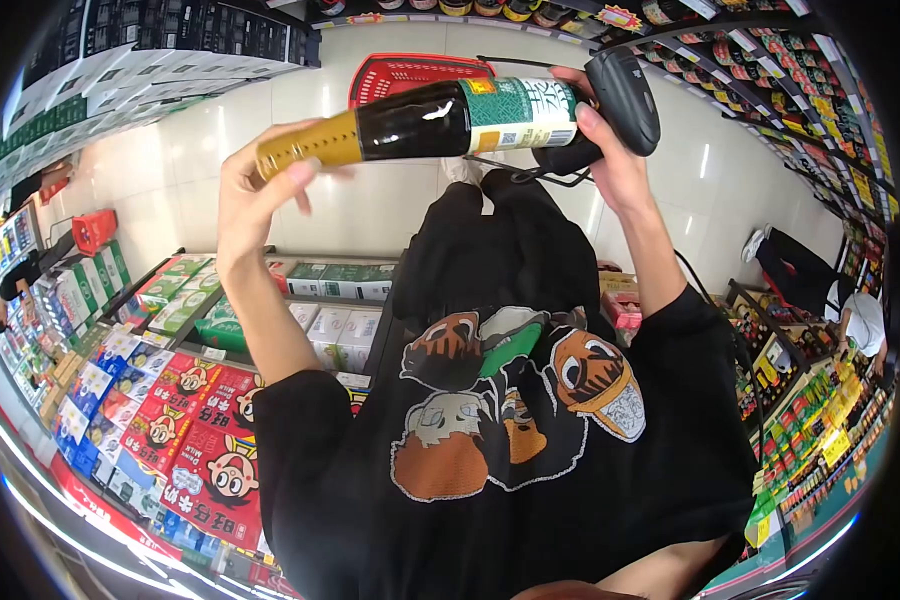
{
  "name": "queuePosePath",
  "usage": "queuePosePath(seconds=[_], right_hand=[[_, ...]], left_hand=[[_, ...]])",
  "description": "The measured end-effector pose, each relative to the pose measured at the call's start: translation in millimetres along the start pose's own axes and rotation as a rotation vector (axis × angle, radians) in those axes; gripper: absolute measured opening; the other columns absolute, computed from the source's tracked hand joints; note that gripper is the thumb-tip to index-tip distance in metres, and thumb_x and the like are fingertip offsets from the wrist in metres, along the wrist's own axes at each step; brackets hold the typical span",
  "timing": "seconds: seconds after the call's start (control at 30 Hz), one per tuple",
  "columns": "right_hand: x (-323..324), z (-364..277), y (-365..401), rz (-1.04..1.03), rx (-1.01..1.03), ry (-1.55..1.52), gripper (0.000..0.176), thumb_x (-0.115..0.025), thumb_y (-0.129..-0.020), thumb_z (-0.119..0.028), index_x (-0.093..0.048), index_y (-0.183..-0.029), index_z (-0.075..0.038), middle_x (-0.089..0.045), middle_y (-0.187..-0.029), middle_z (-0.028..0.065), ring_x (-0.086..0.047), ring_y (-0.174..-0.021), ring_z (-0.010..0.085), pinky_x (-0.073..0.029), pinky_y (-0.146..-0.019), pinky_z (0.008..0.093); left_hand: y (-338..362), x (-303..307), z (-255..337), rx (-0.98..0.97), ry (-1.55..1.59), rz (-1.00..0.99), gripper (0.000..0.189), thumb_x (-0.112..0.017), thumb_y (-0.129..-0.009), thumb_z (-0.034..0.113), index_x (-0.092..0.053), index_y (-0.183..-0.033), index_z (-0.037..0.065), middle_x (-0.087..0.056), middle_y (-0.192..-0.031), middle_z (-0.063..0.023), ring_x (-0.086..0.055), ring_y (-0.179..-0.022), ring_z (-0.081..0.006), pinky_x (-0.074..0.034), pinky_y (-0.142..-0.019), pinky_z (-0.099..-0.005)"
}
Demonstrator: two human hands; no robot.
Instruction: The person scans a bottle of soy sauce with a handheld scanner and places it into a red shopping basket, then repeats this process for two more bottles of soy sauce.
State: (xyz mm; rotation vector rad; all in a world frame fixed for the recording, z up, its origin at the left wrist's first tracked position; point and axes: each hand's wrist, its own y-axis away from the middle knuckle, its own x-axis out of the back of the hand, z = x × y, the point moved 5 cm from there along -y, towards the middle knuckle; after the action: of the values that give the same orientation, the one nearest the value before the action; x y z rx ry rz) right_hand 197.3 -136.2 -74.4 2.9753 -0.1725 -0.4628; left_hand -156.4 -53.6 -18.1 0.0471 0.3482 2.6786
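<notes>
A dark glass bottle [410, 122] with a gold-wrapped neck and a green and white label lies nearly level in front of me, its neck pointing left. My left hand [255, 185] is closed around the gold neck, thumb on the near side. At the base end, my right hand [620, 165] grips the bottle, its thumb at the label's edge and fingertips showing beyond. A black handheld barcode scanner [625, 105] with a cable sits against the right hand; whether the fingers hold it too is hard to tell.
Beyond the bottle, a red shopping basket [415, 72] stands on the tiled floor [315, 190]. Stacked red milk cartons [210, 460] fill the left display. Jar-filled shelves [770, 80] line the upper right. Another person [850, 315] is at the right, and others are at the far left.
</notes>
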Motion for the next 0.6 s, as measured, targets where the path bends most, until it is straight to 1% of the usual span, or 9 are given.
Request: queuePosePath(seconds=[0.1,0.13,0.2,0.23,0.33,0.43,0.47,0.53,0.6], right_hand=[[13.9,-2.8,-7.5,-0.069,-0.044,0.154,0.047,-0.063,-0.096,-0.019,-0.053,-0.138,-0.001,-0.059,-0.136,0.0118,-0.056,-0.121,0.0196,-0.043,-0.104,0.0356],[16.0,-1.2,-9.7,-0.125,-0.095,0.273,0.050,-0.061,-0.096,-0.021,-0.050,-0.140,0.000,-0.056,-0.139,0.0140,-0.054,-0.126,0.0221,-0.042,-0.108,0.0377],[15.1,-3.3,-13.9,-0.150,-0.037,0.246,0.049,-0.063,-0.095,-0.022,-0.052,-0.139,-0.002,-0.059,-0.137,0.0126,-0.055,-0.125,0.0212,-0.042,-0.107,0.0370],[16.4,-4.6,-16.2,-0.161,-0.066,0.270,0.048,-0.063,-0.095,-0.023,-0.054,-0.137,-0.002,-0.060,-0.137,0.0121,-0.056,-0.124,0.0208,-0.042,-0.107,0.0368],[21.4,1.2,-21.2,-0.158,-0.094,0.265,0.045,-0.065,-0.096,-0.023,-0.057,-0.135,-0.004,-0.063,-0.134,0.0086,-0.057,-0.121,0.0176,-0.043,-0.106,0.0343],[40.6,28.9,-22.2,-0.027,-0.318,0.310,0.044,-0.078,-0.090,-0.031,-0.067,-0.125,-0.005,-0.072,-0.114,0.0022,-0.063,-0.096,0.0103,-0.050,-0.086,0.0286],[46.3,34.1,-23.9,-0.112,-0.318,0.508,0.048,-0.071,-0.095,-0.020,-0.057,-0.137,-0.004,-0.068,-0.128,0.0055,-0.070,-0.097,0.0166,-0.052,-0.090,0.0313],[47.8,36.4,-24.7,-0.151,-0.273,0.470,0.047,-0.071,-0.095,-0.020,-0.056,-0.136,-0.002,-0.070,-0.122,0.0081,-0.070,-0.099,0.0188,-0.052,-0.090,0.0317],[50.7,42.0,-26.2,-0.149,-0.280,0.382,0.044,-0.070,-0.095,-0.018,-0.057,-0.134,-0.001,-0.071,-0.120,0.0094,-0.071,-0.098,0.0198,-0.052,-0.090,0.0325]], left_hand=[[6.1,-11.1,2.6,0.389,-0.228,-0.246,0.040,-0.073,-0.090,0.025,-0.067,-0.121,0.001,-0.070,-0.098,-0.0108,-0.061,-0.070,-0.0112,-0.049,-0.060,-0.0257],[4.5,-15.3,-2.5,0.390,-0.229,-0.242,0.040,-0.073,-0.090,0.025,-0.067,-0.121,0.001,-0.070,-0.098,-0.0108,-0.061,-0.070,-0.0112,-0.049,-0.060,-0.0257],[1.4,-42.1,-8.3,0.127,-0.494,-0.455,0.039,-0.072,-0.092,0.027,-0.065,-0.119,0.000,-0.067,-0.089,-0.0061,-0.055,-0.072,-0.0068,-0.045,-0.062,-0.0240],[4.4,-47.7,-13.1,0.263,-0.423,-0.479,0.039,-0.069,-0.095,0.030,-0.064,-0.117,-0.002,-0.062,-0.082,-0.0019,-0.050,-0.073,-0.0043,-0.040,-0.060,-0.0235],[6.6,-55.7,-15.0,0.511,-0.310,-0.442,0.040,-0.067,-0.096,0.031,-0.065,-0.119,-0.001,-0.055,-0.076,0.0007,-0.045,-0.065,-0.0039,-0.037,-0.056,-0.0231],[5.0,-59.0,-20.8,0.602,-0.196,-0.326,0.039,-0.065,-0.097,0.032,-0.065,-0.120,0.000,-0.048,-0.069,0.0041,-0.039,-0.060,-0.0038,-0.032,-0.053,-0.0232],[2.6,-63.6,-23.6,0.611,-0.193,-0.320,0.039,-0.065,-0.097,0.032,-0.065,-0.120,0.000,-0.048,-0.069,0.0041,-0.039,-0.060,-0.0038,-0.032,-0.053,-0.0232],[-8.9,-69.9,-34.0,0.699,-0.264,-0.175,0.041,-0.063,-0.098,0.033,-0.065,-0.122,0.000,-0.044,-0.065,0.0060,-0.036,-0.057,-0.0031,-0.030,-0.051,-0.0239],[-30.2,-79.1,-69.9,0.648,-0.467,-0.121,0.044,-0.060,-0.096,0.039,-0.067,-0.111,-0.001,-0.047,-0.062,0.0016,-0.043,-0.056,-0.0076,-0.033,-0.051,-0.0276]])
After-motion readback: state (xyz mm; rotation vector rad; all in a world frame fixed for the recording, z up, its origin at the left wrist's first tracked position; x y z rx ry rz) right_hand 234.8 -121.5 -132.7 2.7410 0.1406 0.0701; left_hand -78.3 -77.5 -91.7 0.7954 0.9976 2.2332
